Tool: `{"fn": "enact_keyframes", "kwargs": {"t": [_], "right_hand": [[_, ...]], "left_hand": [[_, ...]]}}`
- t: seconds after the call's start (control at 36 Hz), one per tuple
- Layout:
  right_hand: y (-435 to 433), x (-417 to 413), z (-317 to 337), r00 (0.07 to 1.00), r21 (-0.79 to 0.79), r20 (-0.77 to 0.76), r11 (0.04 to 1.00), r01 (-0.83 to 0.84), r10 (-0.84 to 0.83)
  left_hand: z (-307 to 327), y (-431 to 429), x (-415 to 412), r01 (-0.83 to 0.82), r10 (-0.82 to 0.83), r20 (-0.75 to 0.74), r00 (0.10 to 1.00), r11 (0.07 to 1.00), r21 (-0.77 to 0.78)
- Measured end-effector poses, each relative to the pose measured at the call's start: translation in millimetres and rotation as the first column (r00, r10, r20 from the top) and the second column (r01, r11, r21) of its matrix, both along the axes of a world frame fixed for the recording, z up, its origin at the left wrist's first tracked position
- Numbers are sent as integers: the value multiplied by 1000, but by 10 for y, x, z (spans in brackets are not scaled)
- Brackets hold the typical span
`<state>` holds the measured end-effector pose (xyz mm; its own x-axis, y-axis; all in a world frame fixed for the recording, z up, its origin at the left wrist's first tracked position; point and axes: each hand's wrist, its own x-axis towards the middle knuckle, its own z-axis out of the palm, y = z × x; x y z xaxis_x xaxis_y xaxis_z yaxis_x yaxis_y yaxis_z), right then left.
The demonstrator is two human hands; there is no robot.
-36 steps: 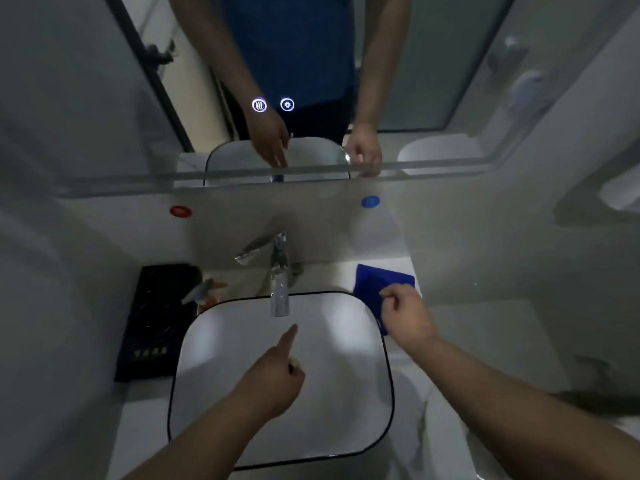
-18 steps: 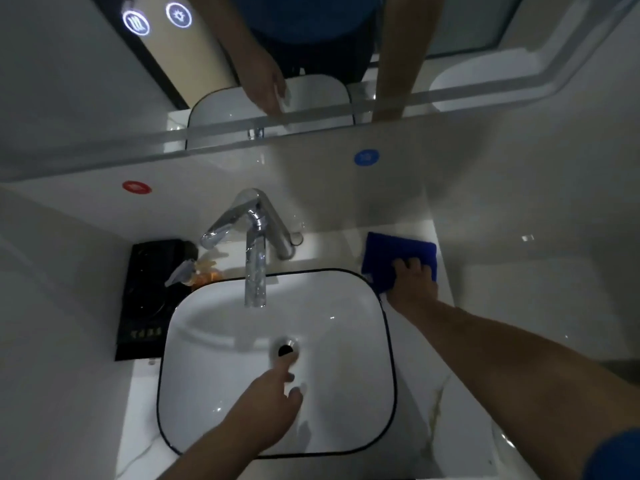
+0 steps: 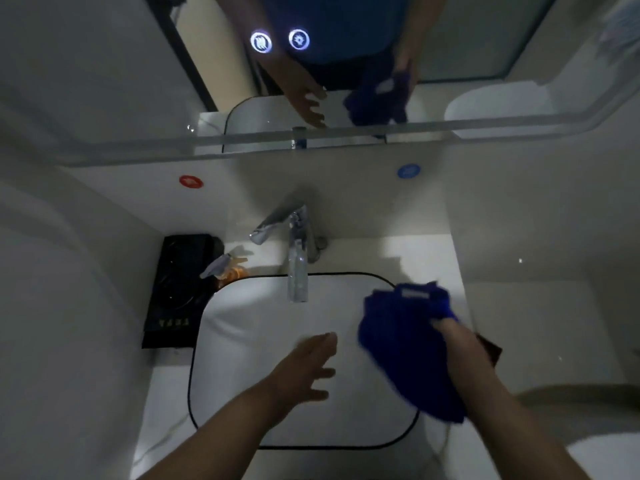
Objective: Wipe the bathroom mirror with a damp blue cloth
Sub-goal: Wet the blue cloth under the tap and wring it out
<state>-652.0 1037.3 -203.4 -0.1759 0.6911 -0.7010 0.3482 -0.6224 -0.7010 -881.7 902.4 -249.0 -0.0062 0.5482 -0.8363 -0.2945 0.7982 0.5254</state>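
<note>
— Blue cloth (image 3: 408,344) is seen bunched and hanging over the right side of the white basin (image 3: 242,341), gripped at its upper edge by the right hand (image 3: 453,336). Why would it be held there?

— Probably so that it can be wetted: it is kept just right of the tap (image 3: 298,258), whose spout reaches out over the bowl. No running water can be made out, and whether the cloth is damp already cannot be told.

— And the fingers?

— Those of the right hand are closed around a fold of the fabric, most of them hidden by it. The left hand (image 3: 304,368) is held over the middle of the basin with fingers spread and slightly blurred; nothing is grasped by it. It seems to be kept free for the tap lever or for wringing.

— Is the mirror (image 3: 104,81) touched yet?

— No. It is mounted on the far wall above the tap, well apart from the cloth, and only reflections of both hands are shown in it. Wiping is judged not yet begun.
</note>
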Motion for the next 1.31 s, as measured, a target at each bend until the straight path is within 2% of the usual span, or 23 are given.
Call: {"fn": "enact_keyframes", "kwargs": {"t": [0.08, 0.11, 0.17, 0.22, 0.28, 0.31, 0.36, 0.39, 0.44, 0.5, 0.56, 0.61, 0.69, 0.75, 0.81, 0.94, 1.03, 1.08, 1.17, 1.19, 1.25, 1.31], "right_hand": [[-348, -380, -182, 1000, -224, -2, 974, -29, 30], [-430, -519, -244, 998, -222, 24, 973, -58, 65], [-521, -758, -348, 955, -84, 120, 961, -264, 273], [-541, -921, -442, 864, -39, 199, 885, -464, 462], [-476, -1033, -512, 756, -21, 286, 793, -609, 589], [-419, -1095, -505, 728, 24, 337, 767, -641, 597], [-281, -1274, -370, 742, 242, 466, 737, -631, 481], [-206, -1394, -249, 761, 378, 499, 687, -621, 414], [-64, -1672, -17, 824, 595, 446, 572, -565, 350], [87, -1966, 143, 823, 683, 419, 465, -564, 382], [226, -2262, 254, 747, 687, 485, 330, -647, 455], [331, -2508, 254, 623, 621, 612, 191, -760, 488], [450, -2726, 167, 473, 493, 806, 37, -869, 357], [481, -2772, 110, 488, 521, 825, -49, -852, 284], [516, -2766, 81, 571, 613, 768, -73, -787, 290], [560, -2685, 192, 721, 745, 592, 95, -660, 360], [530, -2568, 217, 720, 727, 558, 175, -664, 412], [472, -2423, 162, 772, 739, 459, 293, -606, 440], [249, -2113, -82, 924, 794, 278, 478, -375, 264], [157, -2016, -184, 958, 753, 222, 593, -286, 180], [-15, -1851, -434, 983, 534, 182, 837, -120, 25], [-143, -1756, -693, 973, 247, 230, 969, -26, -33]], "left_hand": [[100, -15, -37, -122, 108, 316, 943, 992, 23], [107, -26, -50, -164, 135, 397, 908, 986, 40], [95, -81, -116, -230, 195, 465, 864, 973, 21], [19, -168, -212, -224, 205, 379, 902, 975, 5], [-87, -239, -298, -152, 149, 182, 972, 988, 3], [-133, -262, -332, -131, 131, 95, 987, 991, -8], [-208, -270, -402, -141, 140, -20, 990, 989, -36], [-235, -246, -431, -156, 154, -46, 987, 987, -39], [-268, -155, -477, -170, 168, -53, 984, 985, -22], [-283, -33, -501, -184, 185, -22, 983, 982, 32], [-289, 67, -546, -228, 229, 1, 974, 970, 80], [-251, 145, -596, -251, 250, 19, 968, 962, 112], [-163, 251, -621, -252, 254, -2, 967, 960, 122], [-158, 320, -643, -289, 292, -8, 956, 951, 107], [-186, 371, -675, -309, 309, 8, 951, 946, 99], [-269, 393, -764, -330, 331, -45, 942, 943, 37], [-301, 420, -769, -301, 301, -46, 953, 954, 4], [-352, 438, -767, -275, 275, -37, 961, 961, 21], [-430, 449, -744, -280, 275, 62, 959, 957, 77], [-442, 460, -733, -301, 294, 89, 952, 950, 80], [-436, 470, -703, -352, 341, 143, 929, 934, 60], [-443, 462, -700, -399, 394, 126, 910, 917, 12]]}}
